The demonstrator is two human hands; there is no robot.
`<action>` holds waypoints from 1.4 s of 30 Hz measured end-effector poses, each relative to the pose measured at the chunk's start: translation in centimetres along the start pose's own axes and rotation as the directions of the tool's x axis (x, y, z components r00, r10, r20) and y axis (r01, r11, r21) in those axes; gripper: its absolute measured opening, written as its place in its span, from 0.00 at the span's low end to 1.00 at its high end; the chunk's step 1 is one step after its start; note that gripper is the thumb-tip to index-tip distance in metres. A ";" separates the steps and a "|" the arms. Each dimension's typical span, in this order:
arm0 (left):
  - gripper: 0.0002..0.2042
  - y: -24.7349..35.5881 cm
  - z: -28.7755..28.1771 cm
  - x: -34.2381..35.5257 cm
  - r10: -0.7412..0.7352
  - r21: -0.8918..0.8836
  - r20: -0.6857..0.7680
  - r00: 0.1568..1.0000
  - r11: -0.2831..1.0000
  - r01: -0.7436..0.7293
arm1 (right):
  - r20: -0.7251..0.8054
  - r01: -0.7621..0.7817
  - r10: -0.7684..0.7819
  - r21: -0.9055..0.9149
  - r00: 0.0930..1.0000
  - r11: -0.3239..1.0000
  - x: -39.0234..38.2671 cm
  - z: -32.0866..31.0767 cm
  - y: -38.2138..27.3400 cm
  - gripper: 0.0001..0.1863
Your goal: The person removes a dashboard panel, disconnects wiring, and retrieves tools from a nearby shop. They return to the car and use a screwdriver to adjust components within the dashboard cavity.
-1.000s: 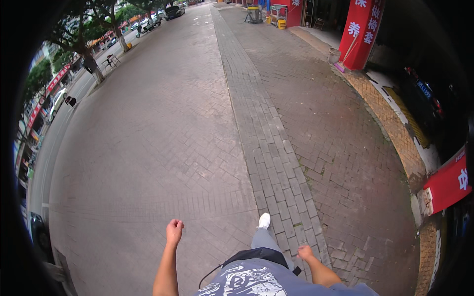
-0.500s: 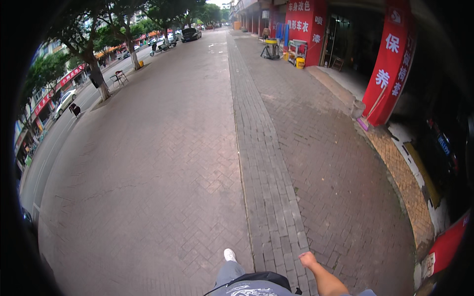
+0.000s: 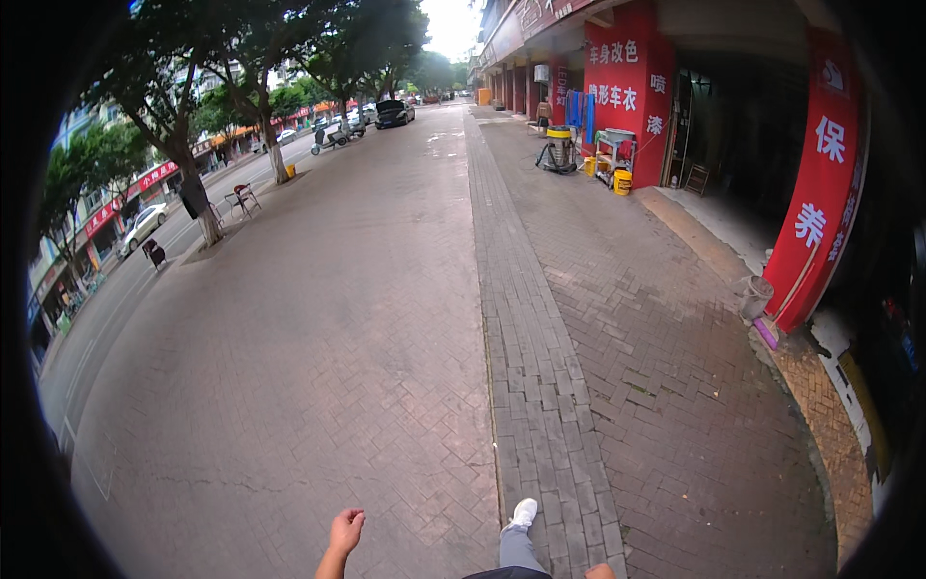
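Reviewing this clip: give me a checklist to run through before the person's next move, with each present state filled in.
1. Left hand in view: ok.
2. Left hand free of objects: ok, none visible.
3. Right hand fully in view: not ok, cut off by the lower edge.
4. Right hand free of objects: cannot tell.
5. Shoe planted on the grey strip: cannot tell, contact unclear.
6. Bucket and broom off the grey strip: ok, both by the red pillar.
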State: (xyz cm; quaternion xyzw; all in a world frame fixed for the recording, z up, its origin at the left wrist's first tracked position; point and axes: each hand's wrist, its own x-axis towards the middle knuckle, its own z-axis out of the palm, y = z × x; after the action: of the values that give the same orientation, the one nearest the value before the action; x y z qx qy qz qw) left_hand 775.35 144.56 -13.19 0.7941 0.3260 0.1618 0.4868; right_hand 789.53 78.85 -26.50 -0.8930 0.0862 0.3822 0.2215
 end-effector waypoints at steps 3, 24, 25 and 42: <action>0.11 6.8 2.8 17.4 0.063 0.177 -0.132 0.989 0.983 -0.039 | 0.036 -0.134 0.135 -0.041 0.990 0.990 11.5 -5.4 -5.2 0.20; 0.21 17.4 43.8 92.6 -0.661 0.776 0.338 0.670 0.598 0.198 | 0.032 -0.061 0.061 0.003 0.998 0.998 73.4 -57.2 -71.7 0.14; 0.19 21.1 44.9 101.4 -0.606 0.596 0.211 0.767 0.702 0.390 | 0.075 -0.159 0.151 0.114 0.986 0.981 74.9 -58.0 -70.5 0.13; 0.14 45.6 81.4 161.6 -0.829 0.652 0.417 0.373 0.558 0.512 | -0.247 0.109 -0.059 0.194 0.967 0.975 132.8 -106.4 -114.7 0.14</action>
State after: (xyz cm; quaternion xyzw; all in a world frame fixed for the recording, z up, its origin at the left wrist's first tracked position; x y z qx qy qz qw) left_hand 957.35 185.01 -21.44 0.6630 0.4471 -0.4390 0.4097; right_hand 987.20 133.53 -19.50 -0.9077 0.1134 0.2506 0.3169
